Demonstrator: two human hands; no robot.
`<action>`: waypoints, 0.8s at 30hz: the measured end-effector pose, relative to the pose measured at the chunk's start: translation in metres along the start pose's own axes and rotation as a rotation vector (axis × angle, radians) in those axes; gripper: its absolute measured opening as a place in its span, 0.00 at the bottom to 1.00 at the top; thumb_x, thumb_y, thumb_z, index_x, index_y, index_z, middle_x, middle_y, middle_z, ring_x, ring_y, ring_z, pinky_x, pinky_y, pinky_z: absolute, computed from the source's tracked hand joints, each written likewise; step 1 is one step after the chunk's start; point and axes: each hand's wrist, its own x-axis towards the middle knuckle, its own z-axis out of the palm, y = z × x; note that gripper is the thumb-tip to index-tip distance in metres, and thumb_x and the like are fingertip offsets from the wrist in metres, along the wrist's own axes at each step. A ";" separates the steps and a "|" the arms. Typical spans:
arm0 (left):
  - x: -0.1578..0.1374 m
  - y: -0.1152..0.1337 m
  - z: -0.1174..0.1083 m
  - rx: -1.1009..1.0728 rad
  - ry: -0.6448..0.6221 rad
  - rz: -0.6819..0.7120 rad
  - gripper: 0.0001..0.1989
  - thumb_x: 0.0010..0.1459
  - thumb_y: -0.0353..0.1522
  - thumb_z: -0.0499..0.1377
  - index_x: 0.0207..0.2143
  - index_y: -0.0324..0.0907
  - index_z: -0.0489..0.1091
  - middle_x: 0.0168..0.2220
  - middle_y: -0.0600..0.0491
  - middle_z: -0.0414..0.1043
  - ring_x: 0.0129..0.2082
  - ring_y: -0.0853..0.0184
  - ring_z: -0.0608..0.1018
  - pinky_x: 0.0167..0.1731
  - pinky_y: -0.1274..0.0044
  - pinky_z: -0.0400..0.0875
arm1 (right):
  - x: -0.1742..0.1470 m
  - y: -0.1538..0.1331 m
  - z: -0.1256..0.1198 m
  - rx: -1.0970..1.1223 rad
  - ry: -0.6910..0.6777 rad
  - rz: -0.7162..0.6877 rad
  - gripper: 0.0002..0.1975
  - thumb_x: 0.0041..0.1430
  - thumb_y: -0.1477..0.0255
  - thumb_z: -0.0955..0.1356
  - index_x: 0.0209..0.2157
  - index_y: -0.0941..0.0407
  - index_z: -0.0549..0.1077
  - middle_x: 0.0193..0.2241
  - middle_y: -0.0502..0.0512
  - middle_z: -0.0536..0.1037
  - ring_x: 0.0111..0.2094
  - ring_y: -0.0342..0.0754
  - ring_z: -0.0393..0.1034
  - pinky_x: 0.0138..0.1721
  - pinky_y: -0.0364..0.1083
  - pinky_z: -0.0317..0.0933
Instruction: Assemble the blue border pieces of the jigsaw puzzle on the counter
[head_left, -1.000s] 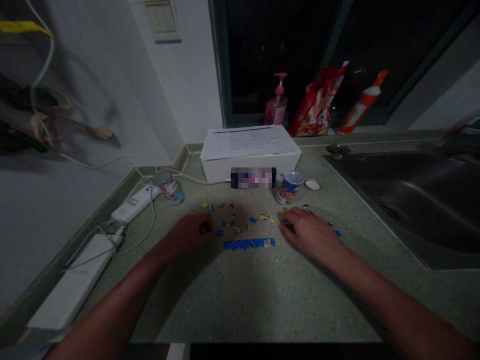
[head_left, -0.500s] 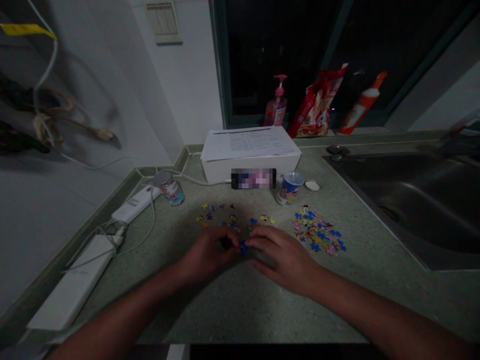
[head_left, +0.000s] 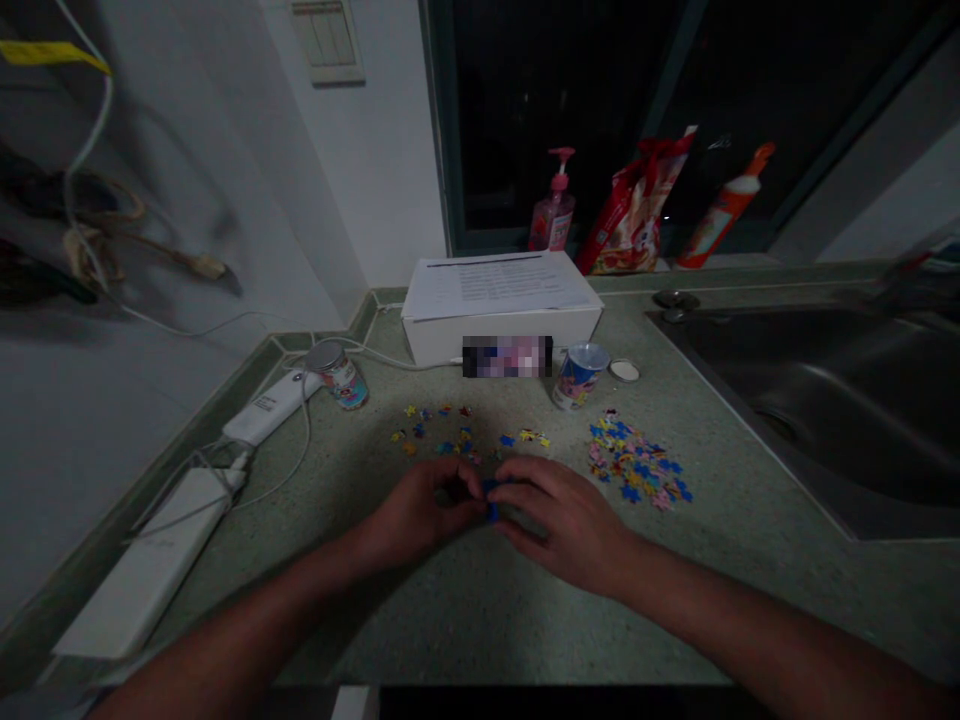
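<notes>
Between my fingertips, just above the counter, are blue jigsaw puzzle pieces (head_left: pixel 492 508), partly covered by the fingers. My left hand (head_left: pixel 431 505) pinches them from the left, thumb and forefinger closed. From the other side, my right hand (head_left: pixel 562 515) grips them with its fingers bent over the top; how many pieces there are I cannot tell. Beyond my hands lie scattered loose puzzle pieces (head_left: pixel 465 438) in yellow, blue and red. A larger heap of mixed puzzle pieces (head_left: pixel 641 465) spreads to the right of my right hand.
An open printed tin (head_left: pixel 576 380) stands behind the heap, its round lid (head_left: pixel 624 371) beside it. Left is a closed tin (head_left: pixel 341 378) near white power strips (head_left: pixel 150 565) with cables. A white box (head_left: pixel 502 330) backs a propped phone (head_left: pixel 507 357). The sink (head_left: pixel 810 400) lies right.
My hands have shifted very slightly to the right and closer together around the blue puzzle pieces. More blue shows below the fingertips. Everything else on the counter stays put.
</notes>
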 end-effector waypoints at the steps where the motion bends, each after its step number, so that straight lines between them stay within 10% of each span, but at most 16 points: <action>1: 0.000 0.000 0.000 -0.004 -0.001 -0.002 0.08 0.59 0.38 0.67 0.34 0.44 0.74 0.32 0.53 0.76 0.33 0.63 0.76 0.39 0.69 0.73 | 0.000 0.000 -0.001 0.001 0.004 -0.006 0.09 0.73 0.69 0.71 0.52 0.53 0.79 0.51 0.62 0.83 0.50 0.56 0.82 0.50 0.55 0.79; 12: 0.000 -0.003 0.000 0.003 -0.016 0.008 0.10 0.61 0.40 0.68 0.35 0.44 0.75 0.33 0.52 0.77 0.35 0.62 0.77 0.40 0.68 0.74 | 0.005 -0.001 -0.005 -0.013 0.007 -0.041 0.08 0.70 0.72 0.70 0.49 0.54 0.79 0.51 0.62 0.84 0.49 0.56 0.82 0.50 0.57 0.78; 24: 0.013 -0.018 -0.038 0.342 0.239 0.031 0.05 0.63 0.38 0.66 0.38 0.47 0.78 0.36 0.50 0.81 0.37 0.58 0.80 0.44 0.64 0.78 | 0.000 0.051 -0.051 -0.110 -0.213 0.277 0.10 0.65 0.76 0.74 0.47 0.51 0.80 0.49 0.57 0.84 0.51 0.56 0.81 0.54 0.56 0.75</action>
